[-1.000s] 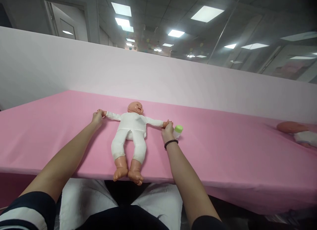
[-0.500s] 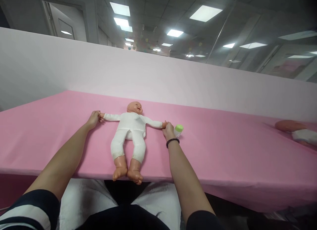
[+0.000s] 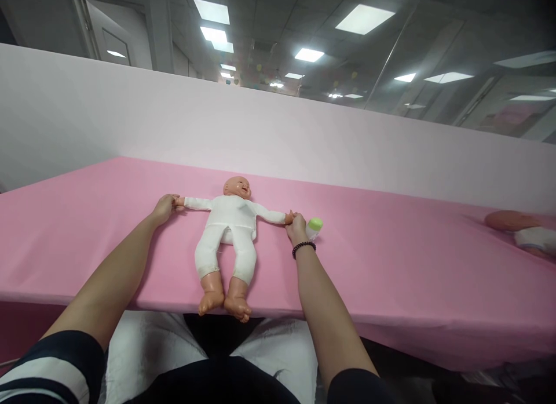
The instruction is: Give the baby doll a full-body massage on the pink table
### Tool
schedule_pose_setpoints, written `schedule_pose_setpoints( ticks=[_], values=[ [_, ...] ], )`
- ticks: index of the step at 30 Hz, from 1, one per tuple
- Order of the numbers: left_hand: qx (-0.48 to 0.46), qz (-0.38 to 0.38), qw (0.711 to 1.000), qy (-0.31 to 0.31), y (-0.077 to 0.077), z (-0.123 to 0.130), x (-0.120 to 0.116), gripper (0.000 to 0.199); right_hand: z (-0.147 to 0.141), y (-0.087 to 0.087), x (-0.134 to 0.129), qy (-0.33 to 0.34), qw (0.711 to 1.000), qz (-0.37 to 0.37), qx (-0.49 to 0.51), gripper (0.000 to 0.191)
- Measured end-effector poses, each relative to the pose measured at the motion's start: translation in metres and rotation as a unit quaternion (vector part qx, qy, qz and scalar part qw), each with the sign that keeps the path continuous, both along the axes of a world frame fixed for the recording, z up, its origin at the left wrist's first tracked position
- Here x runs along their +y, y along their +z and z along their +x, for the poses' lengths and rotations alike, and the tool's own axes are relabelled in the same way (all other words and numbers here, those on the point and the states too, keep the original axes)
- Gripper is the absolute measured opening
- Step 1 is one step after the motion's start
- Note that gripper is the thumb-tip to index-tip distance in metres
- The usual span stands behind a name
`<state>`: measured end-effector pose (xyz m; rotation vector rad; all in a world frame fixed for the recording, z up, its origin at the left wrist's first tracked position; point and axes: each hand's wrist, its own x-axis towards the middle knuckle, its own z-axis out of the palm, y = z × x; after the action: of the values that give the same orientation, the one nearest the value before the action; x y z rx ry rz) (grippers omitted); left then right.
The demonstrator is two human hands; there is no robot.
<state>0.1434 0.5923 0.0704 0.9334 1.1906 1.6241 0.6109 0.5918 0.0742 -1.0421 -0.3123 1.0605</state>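
A baby doll (image 3: 230,218) with a white cloth body lies on its back on the pink table cover (image 3: 391,265). Its head points to the far side, and its bare plastic feet reach the near edge. Both doll arms are stretched out sideways. My left hand (image 3: 165,210) is closed around the doll's hand at the left. On the other side my right hand (image 3: 297,228), with a dark beaded band at the wrist, grips the doll's other hand. Just beyond my right wrist sits a small bottle with a green cap (image 3: 314,225), partly hidden by that hand.
At the far right lies a second doll (image 3: 516,227), cut off by the frame and blurred. A low white wall (image 3: 278,137) runs along the back of the table, with glass above it. My legs are under the near edge.
Both hands keep their hold on the doll's hands, and the doll lies as before. Only the camera view has shifted slightly.
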Motion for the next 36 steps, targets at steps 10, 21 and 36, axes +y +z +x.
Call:
schedule_pose_setpoints(
  ticks=[10, 21, 36],
  values=[
    [0.035, -0.003, 0.999, 0.007, 0.003, 0.005, -0.007, 0.015, -0.003, 0.004, -0.006, 0.002, 1.0, 0.008, 0.008, 0.016],
    [0.018, -0.008, 1.0, 0.012, 0.005, 0.006, -0.008, 0.019, -0.002, 0.001, -0.001, 0.003, 1.0, 0.005, 0.005, 0.015],
    [0.03, -0.019, 0.999, 0.019, 0.01, 0.011, -0.015, 0.021, -0.002, 0.0, 0.0, 0.003, 1.0, 0.01, -0.002, 0.011]
  ],
)
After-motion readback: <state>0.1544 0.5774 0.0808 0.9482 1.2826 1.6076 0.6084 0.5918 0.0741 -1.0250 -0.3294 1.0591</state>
